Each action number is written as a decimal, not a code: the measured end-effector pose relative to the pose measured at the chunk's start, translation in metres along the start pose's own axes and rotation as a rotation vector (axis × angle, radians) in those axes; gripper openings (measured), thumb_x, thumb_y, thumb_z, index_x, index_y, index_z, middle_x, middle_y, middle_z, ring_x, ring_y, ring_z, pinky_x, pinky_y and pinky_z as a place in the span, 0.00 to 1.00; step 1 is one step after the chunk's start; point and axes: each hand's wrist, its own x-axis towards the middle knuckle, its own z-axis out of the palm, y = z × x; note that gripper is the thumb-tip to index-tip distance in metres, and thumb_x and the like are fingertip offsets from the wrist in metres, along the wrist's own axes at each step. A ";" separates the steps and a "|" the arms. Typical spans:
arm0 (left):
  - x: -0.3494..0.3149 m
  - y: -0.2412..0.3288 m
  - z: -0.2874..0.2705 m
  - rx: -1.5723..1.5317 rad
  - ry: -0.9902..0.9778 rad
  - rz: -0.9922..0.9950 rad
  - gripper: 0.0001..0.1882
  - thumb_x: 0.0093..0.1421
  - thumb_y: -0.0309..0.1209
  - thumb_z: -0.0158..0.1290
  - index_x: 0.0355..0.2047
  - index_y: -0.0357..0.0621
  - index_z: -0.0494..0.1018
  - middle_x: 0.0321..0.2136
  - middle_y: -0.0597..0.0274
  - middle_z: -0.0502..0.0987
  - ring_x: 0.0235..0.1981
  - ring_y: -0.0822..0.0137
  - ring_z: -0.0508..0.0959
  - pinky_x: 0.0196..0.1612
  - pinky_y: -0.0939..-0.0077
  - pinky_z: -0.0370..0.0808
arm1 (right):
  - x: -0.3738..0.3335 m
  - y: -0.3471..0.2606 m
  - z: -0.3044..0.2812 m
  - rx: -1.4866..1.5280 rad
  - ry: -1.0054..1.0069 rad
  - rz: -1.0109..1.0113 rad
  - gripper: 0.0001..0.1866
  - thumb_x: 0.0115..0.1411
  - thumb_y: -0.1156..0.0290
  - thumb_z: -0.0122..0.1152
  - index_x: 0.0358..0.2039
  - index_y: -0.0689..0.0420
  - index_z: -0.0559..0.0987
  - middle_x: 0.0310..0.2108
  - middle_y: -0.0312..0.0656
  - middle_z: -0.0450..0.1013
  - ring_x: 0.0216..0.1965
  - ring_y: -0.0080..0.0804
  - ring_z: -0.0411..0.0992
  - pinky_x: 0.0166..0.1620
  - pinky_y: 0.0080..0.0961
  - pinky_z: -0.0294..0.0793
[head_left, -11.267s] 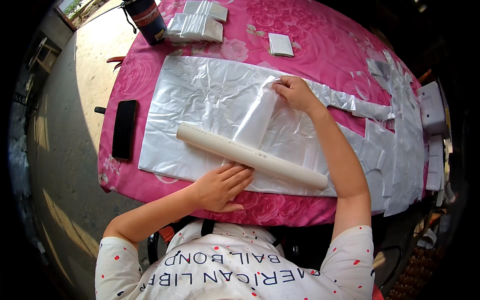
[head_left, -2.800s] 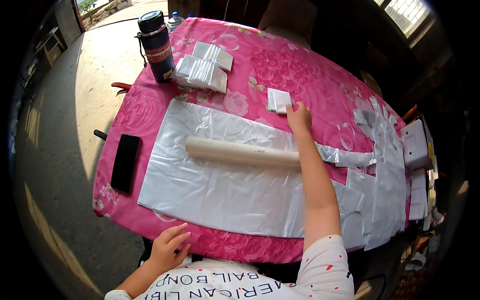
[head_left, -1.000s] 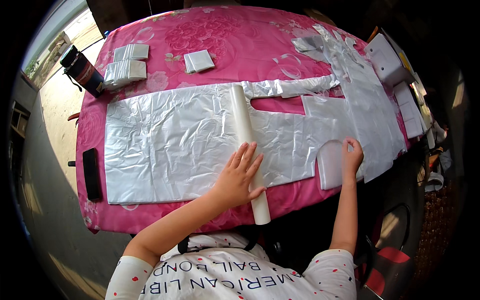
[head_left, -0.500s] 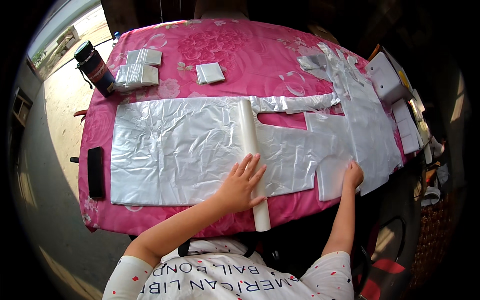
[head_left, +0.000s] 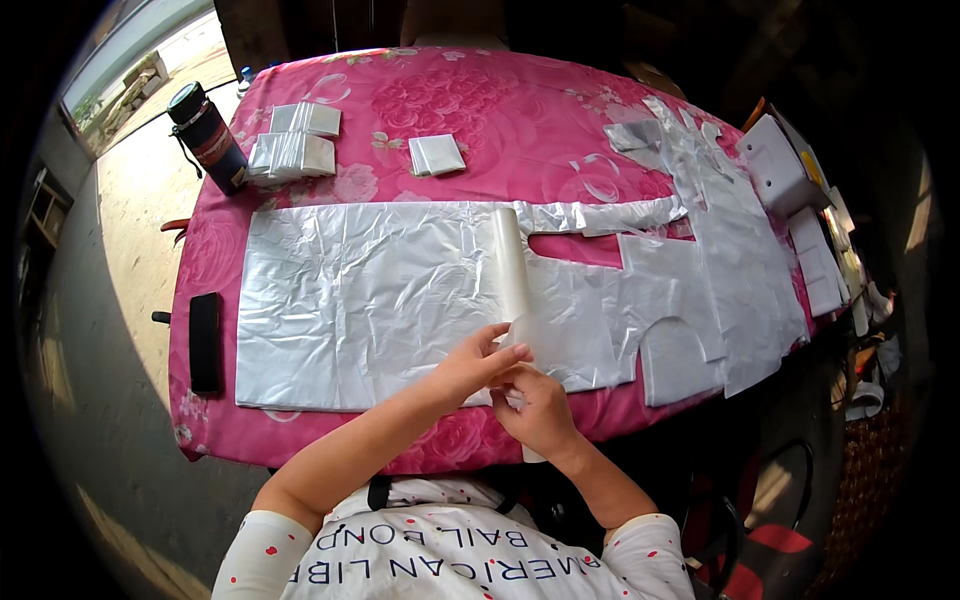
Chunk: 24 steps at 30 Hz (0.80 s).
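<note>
A flat, silvery-white plastic bag [head_left: 345, 320] with a cut-out end lies across the pink cloth. On top of it rests a pale roll or tube [head_left: 509, 255], running from the far side down to the table's near edge. My left hand [head_left: 475, 368] and my right hand [head_left: 540, 408] meet over its near part. Both are closed, fingertips pinching thin translucent plastic that covers some of the tube. Just where each fingertip grips is partly hidden. More flat plastic sheets [head_left: 745, 290] lie to the right.
Folded plastic packs [head_left: 292, 155] and a single folded pack [head_left: 437, 155] lie at the back, beside a dark thermos [head_left: 212, 142]. A black oblong object [head_left: 205, 343] is near the left edge. White boxes [head_left: 780, 165] stand at the right edge.
My right hand has come left from the sheets to meet my left hand, bringing a bag end over the tube. My left hand has gone from spread on the tube to pinching.
</note>
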 end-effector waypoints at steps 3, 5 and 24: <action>-0.021 -0.001 -0.051 0.093 -0.015 -0.012 0.12 0.55 0.32 0.57 0.36 0.37 0.72 0.28 0.59 0.77 0.31 0.68 0.77 0.36 0.73 0.75 | -0.012 -0.022 0.008 0.014 -0.127 -0.169 0.15 0.46 0.73 0.63 0.36 0.58 0.75 0.37 0.44 0.73 0.36 0.40 0.73 0.39 0.31 0.73; -0.048 0.015 -0.090 0.039 0.110 -0.112 0.09 0.56 0.29 0.56 0.33 0.36 0.73 0.28 0.58 0.77 0.31 0.67 0.78 0.35 0.73 0.76 | -0.025 -0.025 -0.001 -0.032 -0.111 -0.139 0.15 0.46 0.73 0.64 0.37 0.57 0.75 0.39 0.42 0.73 0.39 0.40 0.72 0.42 0.31 0.72; -0.046 0.033 -0.056 1.361 0.423 0.651 0.29 0.53 0.27 0.54 0.55 0.38 0.59 0.49 0.47 0.67 0.51 0.49 0.67 0.52 0.63 0.65 | -0.078 -0.011 -0.011 -0.354 -0.338 0.715 0.26 0.47 0.50 0.62 0.32 0.63 0.73 0.25 0.54 0.74 0.29 0.51 0.74 0.35 0.40 0.74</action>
